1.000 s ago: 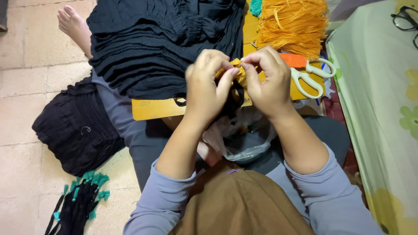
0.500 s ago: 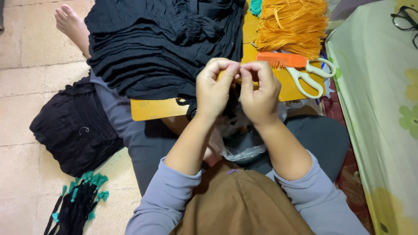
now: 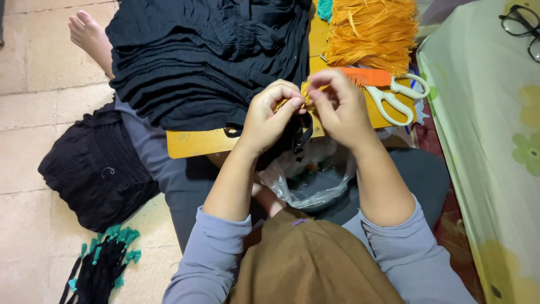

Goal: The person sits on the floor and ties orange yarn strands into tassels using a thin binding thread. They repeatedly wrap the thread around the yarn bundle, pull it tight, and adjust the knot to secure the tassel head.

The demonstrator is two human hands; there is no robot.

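Small orange yarn tassel [image 3: 299, 95] pinched between both hands, above the near edge of the yellow board [image 3: 194, 143]. Long axis roughly left–right; which end is the head, cannot tell. Left hand [image 3: 269, 115] closed on its left part, fingertips curled. Right hand [image 3: 340, 104] closed on its right part from above. Orange comb [image 3: 364, 76] and white-handled scissors [image 3: 396, 95] lie just beyond the right hand, black pleated fabric [image 3: 202, 62] beyond the left.

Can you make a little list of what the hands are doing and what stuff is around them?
left hand: pinches orange threads
right hand: pinches the same threads
board: on the lap, under the hands
black cloth: piled on the board
comb: orange, beside scissors
orange fringe: above the comb
glasses: top right
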